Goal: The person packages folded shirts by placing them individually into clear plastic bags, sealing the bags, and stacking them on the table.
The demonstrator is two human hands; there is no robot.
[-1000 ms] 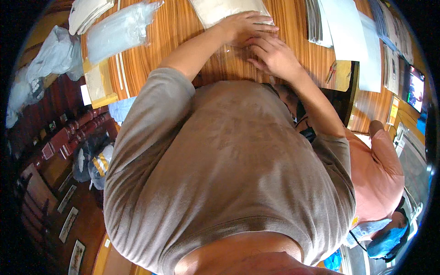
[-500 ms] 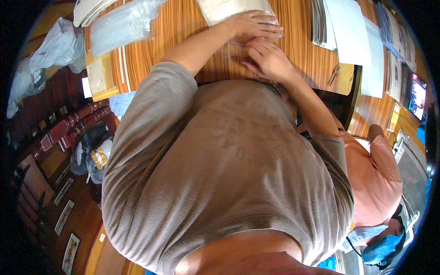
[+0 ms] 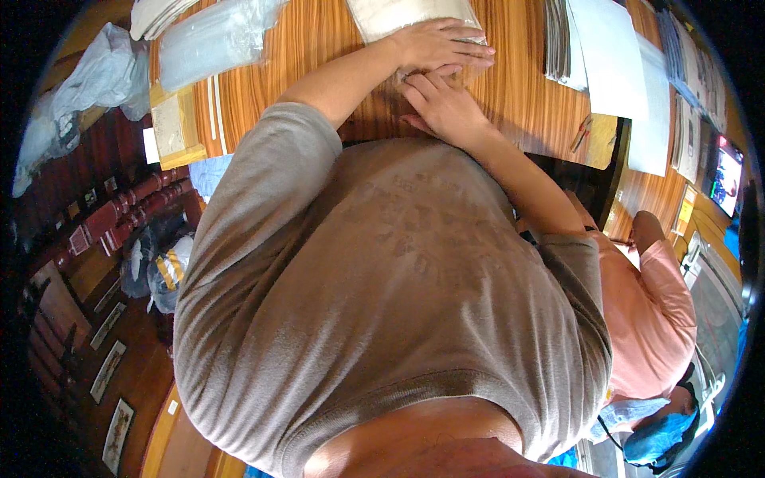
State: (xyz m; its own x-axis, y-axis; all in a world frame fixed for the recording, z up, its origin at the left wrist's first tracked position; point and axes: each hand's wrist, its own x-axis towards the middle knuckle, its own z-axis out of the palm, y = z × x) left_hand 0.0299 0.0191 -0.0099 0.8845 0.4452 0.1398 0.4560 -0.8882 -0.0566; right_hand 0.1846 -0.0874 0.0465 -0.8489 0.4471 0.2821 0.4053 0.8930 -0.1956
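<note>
A flat cream-coloured item in a clear plastic bag (image 3: 390, 14) lies on the wood-grain table, running out of view at the top. My left hand (image 3: 442, 44) rests flat across its near part, fingers stretched to the right and slightly apart. Just below, my right hand (image 3: 446, 105) touches the bag's near edge with its fingertips, where the plastic glints. Its thumb stands apart from the fingers, pointing left over the table. The left hand covers part of the bag.
Clear plastic bags (image 3: 211, 52) lie at the left of the table (image 3: 319, 60). On the right are a stack of folded fabric (image 3: 562, 44), white sheets (image 3: 610, 64) and small red-handled snips (image 3: 582, 131). A person in a pink shirt (image 3: 645, 319) is close at my right.
My right hand has slid left along the bag's near edge, its fingertips now below the left palm. The left hand stays in place on the bag.
</note>
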